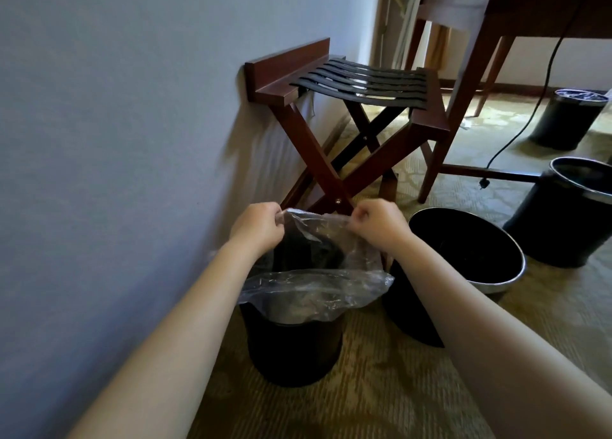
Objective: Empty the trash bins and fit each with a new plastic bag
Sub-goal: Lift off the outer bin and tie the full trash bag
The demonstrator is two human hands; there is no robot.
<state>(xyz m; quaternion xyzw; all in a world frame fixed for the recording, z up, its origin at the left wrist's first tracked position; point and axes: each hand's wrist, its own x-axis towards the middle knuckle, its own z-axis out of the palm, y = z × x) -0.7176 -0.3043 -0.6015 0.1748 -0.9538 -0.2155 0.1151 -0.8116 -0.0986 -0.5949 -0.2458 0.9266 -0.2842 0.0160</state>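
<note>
The pale wall [116, 124] fills the left side, and the patterned carpet [381, 389] runs along its foot. At the top right stands a dark wooden desk [530, 8]. Beside it a folding luggage rack [427, 120] with black straps stands against the wall.

Four black bins stand on the carpet. The nearest bin [294, 349] is upright at the wall edge of the carpet, in front of the rack's crossed legs. Just to its right is a second bin [414, 312], tilted so that its open mouth and metal rim face the camera. I cannot tell if these two touch. A third bin [563, 226] is upright further right, near the desk leg. A fourth bin [566, 120] stands well apart at the far right, with clear plastic at its rim.

A clear plastic bag [314, 286] sits in the nearest bin. Its near edge hangs over the near rim, and its far edge is lifted above the bin.

The left hand [258, 226] pinches this far edge with curled fingers. The right hand [381, 223] pinches the same edge, a little to the right.

A black cable [516, 134] hangs from the desk, and its plug [484, 183] is near the carpet.
</note>
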